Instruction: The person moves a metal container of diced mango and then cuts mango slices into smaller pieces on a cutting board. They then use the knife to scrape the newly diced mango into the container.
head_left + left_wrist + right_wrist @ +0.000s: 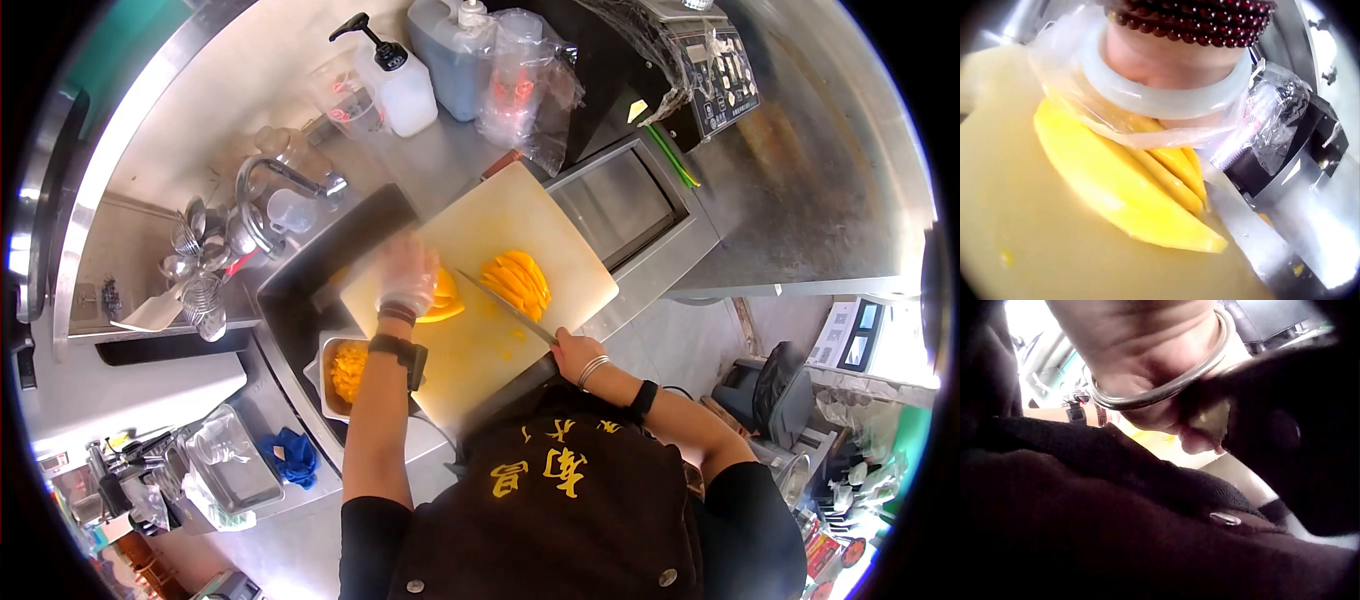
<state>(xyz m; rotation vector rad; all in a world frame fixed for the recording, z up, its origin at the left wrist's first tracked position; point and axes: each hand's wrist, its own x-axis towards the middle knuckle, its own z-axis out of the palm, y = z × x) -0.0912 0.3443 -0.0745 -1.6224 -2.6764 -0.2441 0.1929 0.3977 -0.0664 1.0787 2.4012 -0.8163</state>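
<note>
My right hand [580, 358] grips the handle of a kitchen knife [515, 315]. The blade lies across the white cutting board [470, 375], its tip close to the mango pieces [440, 300] by the left hand. A clear plastic glove covers my left hand [408, 272], which lies over those pieces. In the left wrist view, long yellow mango pieces [1116, 187] come out from under the glove, with the knife blade [1254, 234] right beside them; the fingers are hidden. Right of the blade sits a fanned pile of mango slices [518, 283]. The right wrist view is mostly dark cloth.
A metal pan of diced mango [348, 372] stands left of the board, which lies over a sink [300, 290]. A faucet [250, 205], a utensil cluster [195, 260], a white pump bottle [400, 95] and a blue jug [447, 65] are behind.
</note>
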